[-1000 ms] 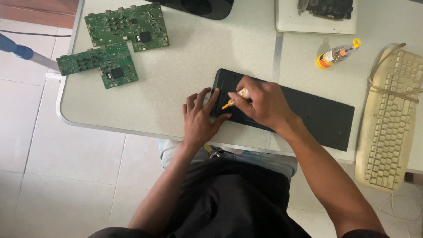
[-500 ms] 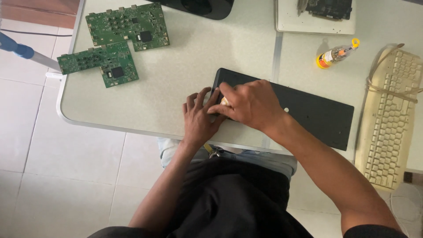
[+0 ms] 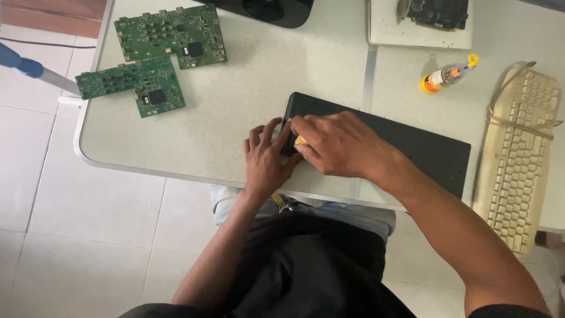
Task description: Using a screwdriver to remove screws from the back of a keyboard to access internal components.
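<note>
Circuit boards [image 3: 154,56] are seen at ten o'clock, untouched. At centre, the black slab [image 3: 406,144] is steadied at its corner by the left hand [image 3: 268,159], fingers spread flat, while a small yellow tool [image 3: 299,141] is gripped in the closed right hand [image 3: 335,144]. Prying at the edge seems under way; steady pressure is called for next.

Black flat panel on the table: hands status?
Left hand pressing the flat black rectangular panel's near-left corner. Right hand gripping a small yellow tool there. Nothing obstructing.
</note>
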